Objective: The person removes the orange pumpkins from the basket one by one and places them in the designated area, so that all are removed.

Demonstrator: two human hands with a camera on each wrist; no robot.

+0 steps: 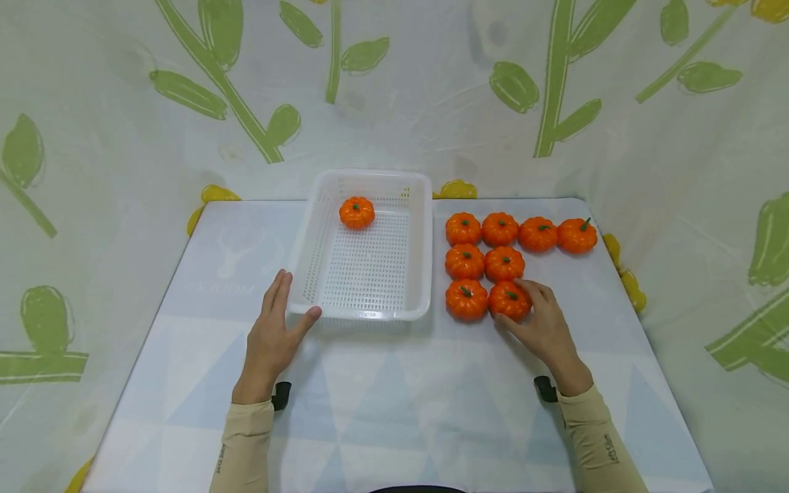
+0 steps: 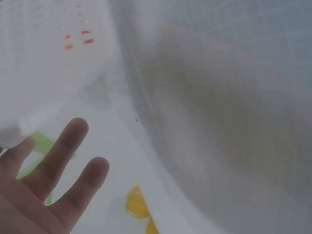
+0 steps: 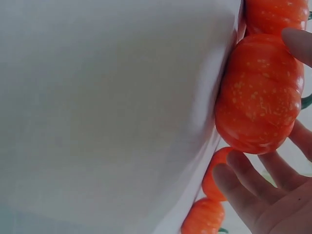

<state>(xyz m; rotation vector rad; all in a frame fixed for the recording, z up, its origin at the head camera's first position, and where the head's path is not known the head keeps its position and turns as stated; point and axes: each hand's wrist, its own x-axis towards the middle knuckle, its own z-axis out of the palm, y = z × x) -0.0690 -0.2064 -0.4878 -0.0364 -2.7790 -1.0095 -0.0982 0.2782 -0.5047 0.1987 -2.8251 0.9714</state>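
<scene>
A toy pumpkin (image 1: 509,302), orange with a green stem, lies between the thumb and fingers of my right hand (image 1: 547,332). It sits at the right end of the front row; the right wrist view shows this pumpkin (image 3: 261,95) close, with the thumb at one side and fingertips at the other. My left hand (image 1: 271,342) is at the near left corner of a white plastic basket (image 1: 422,274), thumb at the front rim and straight fingers along the outer side. Inside the basket, toward the back, is one more pumpkin (image 1: 357,213).
Several pumpkins stand in rows right of the basket: a back row (image 1: 538,234), a middle pair (image 1: 465,261), and a front neighbour (image 1: 466,300) beside the one at my hand. A patterned cloth (image 1: 394,397) covers the table. Behind hangs a leaf-print curtain (image 1: 419,103).
</scene>
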